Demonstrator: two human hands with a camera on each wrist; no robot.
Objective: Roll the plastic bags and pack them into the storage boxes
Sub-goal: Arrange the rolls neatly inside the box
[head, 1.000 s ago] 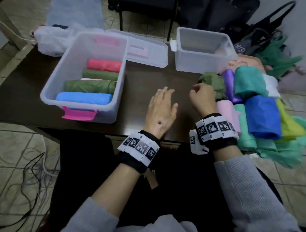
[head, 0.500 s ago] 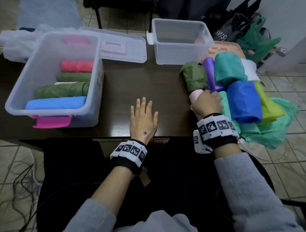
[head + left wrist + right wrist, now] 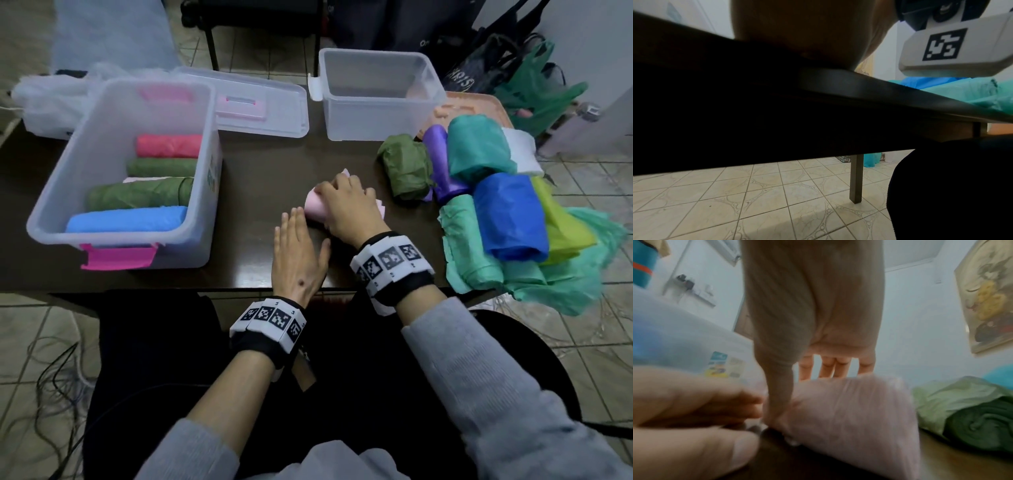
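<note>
Pink rolled bag [image 3: 317, 205] sits center frame on the table [image 3: 260, 178], right hand [image 3: 349, 209] curled over it, gripping. Left hand [image 3: 298, 253] flat, fingers straight, just below-left. Left box [image 3: 113, 219] holds 4 rolls; upper-right box [image 3: 376, 92] is apart.

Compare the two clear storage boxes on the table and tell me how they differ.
The left storage box holds rolled bags in a row: pink, green, darker green and blue. The right storage box holds no rolls that I can see.
The left storage box has a bright pink latch on its near end; the right storage box has a white one on its left side.
The left storage box looks larger and lies nearer the person.
Both are clear plastic, lidless, on the dark table.
</note>
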